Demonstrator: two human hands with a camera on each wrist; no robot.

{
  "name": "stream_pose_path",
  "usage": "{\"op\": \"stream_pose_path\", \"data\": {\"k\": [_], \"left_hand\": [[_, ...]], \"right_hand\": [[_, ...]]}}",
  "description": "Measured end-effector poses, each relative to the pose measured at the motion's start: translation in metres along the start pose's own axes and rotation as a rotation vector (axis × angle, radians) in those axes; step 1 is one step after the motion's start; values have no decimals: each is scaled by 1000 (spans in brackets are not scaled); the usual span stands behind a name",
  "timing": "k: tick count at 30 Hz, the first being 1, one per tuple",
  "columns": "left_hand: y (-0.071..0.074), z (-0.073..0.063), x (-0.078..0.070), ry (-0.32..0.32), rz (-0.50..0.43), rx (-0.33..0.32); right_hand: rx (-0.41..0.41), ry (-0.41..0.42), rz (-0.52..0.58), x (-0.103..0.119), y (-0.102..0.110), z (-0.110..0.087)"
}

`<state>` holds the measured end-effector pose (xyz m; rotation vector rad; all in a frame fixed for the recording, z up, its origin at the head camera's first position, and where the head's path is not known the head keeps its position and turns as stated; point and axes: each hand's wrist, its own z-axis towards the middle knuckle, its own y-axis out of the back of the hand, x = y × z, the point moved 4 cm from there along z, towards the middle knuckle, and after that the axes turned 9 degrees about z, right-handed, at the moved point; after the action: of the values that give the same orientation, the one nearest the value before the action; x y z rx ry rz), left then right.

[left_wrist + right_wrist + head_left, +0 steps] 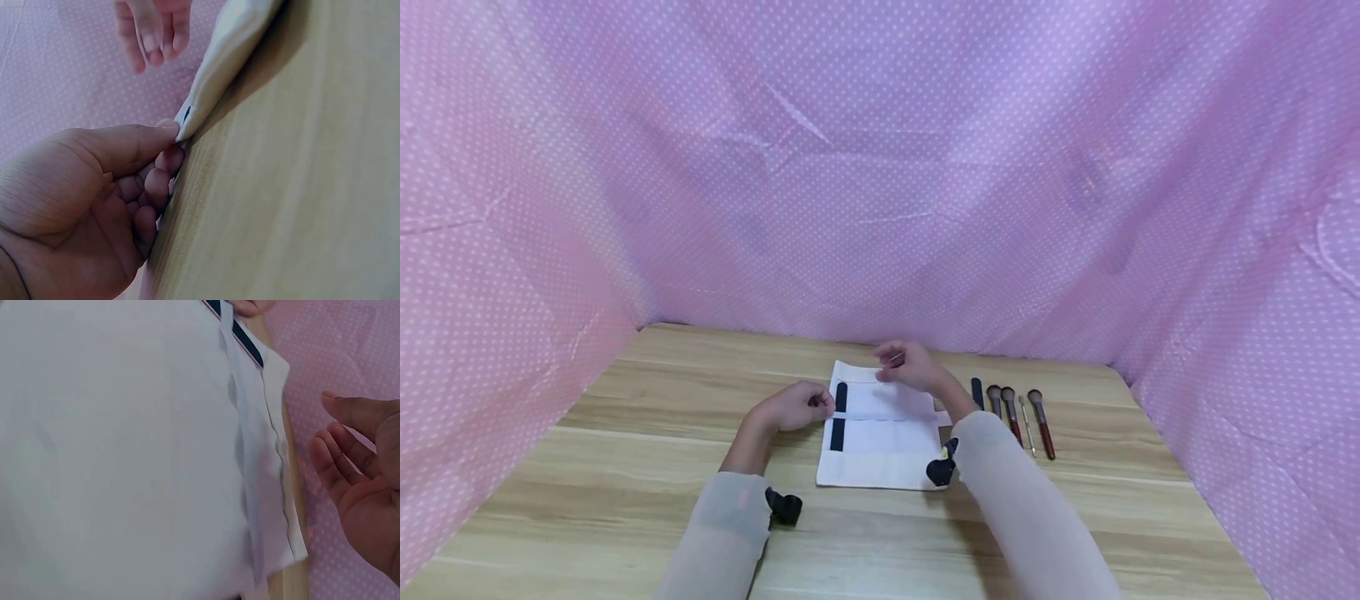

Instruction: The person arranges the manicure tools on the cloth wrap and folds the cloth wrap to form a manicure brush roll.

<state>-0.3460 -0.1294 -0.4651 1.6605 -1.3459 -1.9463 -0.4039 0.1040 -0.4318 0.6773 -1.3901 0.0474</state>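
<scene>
A white cloth brush roll (880,468) lies unfolded on the table, with an elastic band (247,456) running across its middle. Near its left edge, a flat black nail file (837,435) sits tucked beneath the band. My left hand (795,406) pinches the roll's left edge beside the band, thumb and index fingertip (167,128) together on the cloth. Over the far edge of the roll hovers my right hand (910,367), fingers loosely bent and apart. The right wrist view shows nothing between the thumb and fingers of that hand (369,462).
Right of the roll lie a second black nail file (977,393), several makeup brushes with dark red handles, one of them a brush (1042,425) at the far right, and a slim metal tool (1027,427). A pink dotted curtain (880,208) surrounds the wooden table (647,467).
</scene>
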Motion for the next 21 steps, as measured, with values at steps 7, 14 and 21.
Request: {"op": "stream_pose_path", "data": {"k": [7, 14, 21], "left_hand": [[-1, -2, -1, -23, -5, -7], [0, -4, -2, -24, 8, -11], [-1, -4, -3, -28, 0, -13]], "right_hand": [[-37, -35, -1, -2, 36, -24], [-75, -39, -72, -17, 75, -44], [-109, -42, -148, -32, 105, -69]]}}
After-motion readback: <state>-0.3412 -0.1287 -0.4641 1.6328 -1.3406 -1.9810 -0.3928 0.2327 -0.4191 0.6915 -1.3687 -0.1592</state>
